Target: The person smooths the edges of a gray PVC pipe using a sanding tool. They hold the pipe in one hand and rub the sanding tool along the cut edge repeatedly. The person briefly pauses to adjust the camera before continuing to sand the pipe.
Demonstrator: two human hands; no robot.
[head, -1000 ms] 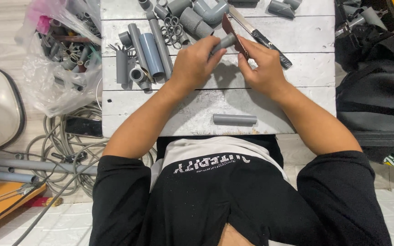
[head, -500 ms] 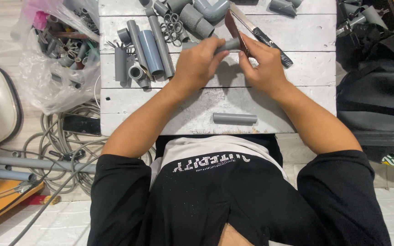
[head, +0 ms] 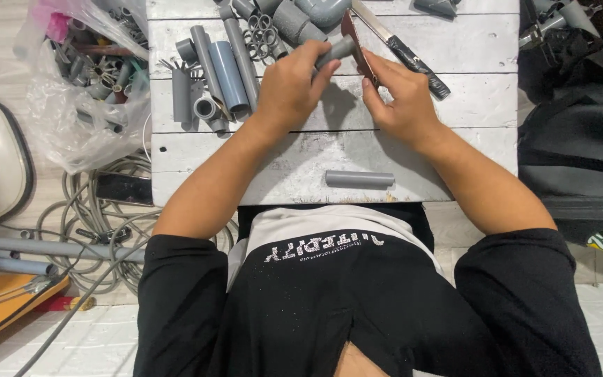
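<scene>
We see the left hand (head: 291, 87) with its grip pinched around a short grey pipe piece (head: 335, 50), held above the white plank worktop (head: 469, 105); the right hand (head: 403, 98) pinches a reddish-brown blade (head: 357, 49) pressed against that pipe piece; nearer the body a loose grey pipe offcut (head: 359, 179) lies on the worktop; left of the pipe piece lie grey tubes (head: 221, 70); just right of it, a black-handled knife (head: 403, 49).

Pipe pieces (head: 211, 66) left on the table (head: 476, 105), short pipe (head: 359, 179) at its near edge, knife (head: 406, 52) far right
</scene>
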